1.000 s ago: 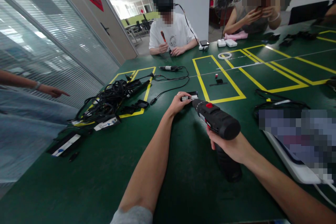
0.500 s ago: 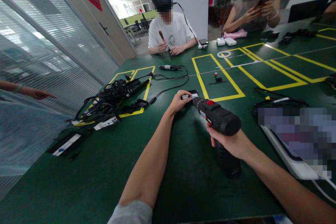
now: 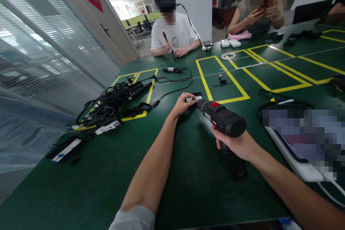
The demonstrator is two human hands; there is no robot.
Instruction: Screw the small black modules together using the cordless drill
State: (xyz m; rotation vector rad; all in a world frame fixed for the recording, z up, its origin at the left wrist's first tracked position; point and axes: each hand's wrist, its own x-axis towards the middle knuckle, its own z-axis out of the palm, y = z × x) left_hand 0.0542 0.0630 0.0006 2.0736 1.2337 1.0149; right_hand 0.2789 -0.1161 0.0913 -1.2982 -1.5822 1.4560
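My right hand (image 3: 237,144) is closed around the grip of a black cordless drill (image 3: 225,121) with a red switch. Its nose points at a small black and white device (image 3: 194,97) lying on the green table (image 3: 113,172). My left hand (image 3: 182,104) pinches that device and holds it down on the table, fingers curled around its near end. The drill's tip meets the device right beside my left fingers.
A tangle of black cables and adapters (image 3: 113,100) lies at the left inside a yellow-taped box. A white power strip (image 3: 293,158) sits at the right. Across the table a person in white (image 3: 174,34) holds a screwdriver; another person (image 3: 258,14) sits at the back right.
The pointing arm of a person at the far left has withdrawn out of view. My hands, the drill and the device stay almost where they were.
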